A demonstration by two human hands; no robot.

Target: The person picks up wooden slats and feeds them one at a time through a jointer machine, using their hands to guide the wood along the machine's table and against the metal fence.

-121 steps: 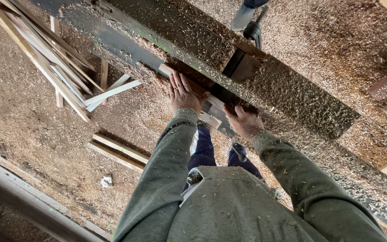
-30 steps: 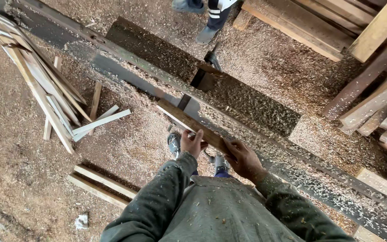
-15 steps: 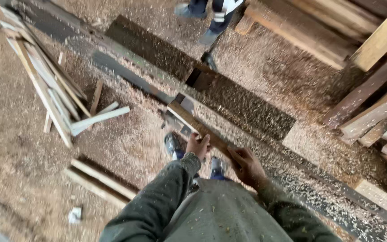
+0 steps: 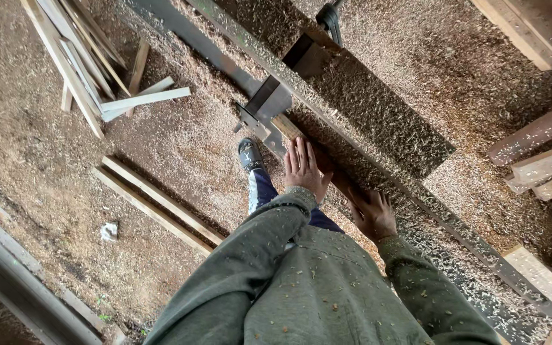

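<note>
A narrow wooden strip (image 4: 287, 128) lies along the sawdust-covered machine table (image 4: 378, 121), its far end beside a grey metal guard (image 4: 269, 102). My left hand (image 4: 305, 169) presses flat on top of the strip, fingers spread. My right hand (image 4: 372, 214) grips the near end of the same strip against the table's edge. Both green sleeves are flecked with wood shavings. Most of the strip is hidden under my hands.
Loose wooden slats (image 4: 78, 57) are piled on the sawdust floor at upper left, and two long battens (image 4: 154, 201) lie near my foot (image 4: 249, 155). Stacked timber (image 4: 544, 160) stands at the right. A metal rail (image 4: 14, 268) runs along the lower left.
The strip was lifted and angled above the table; now it lies flat on the table with my left hand pressing down on it. My view has moved closer.
</note>
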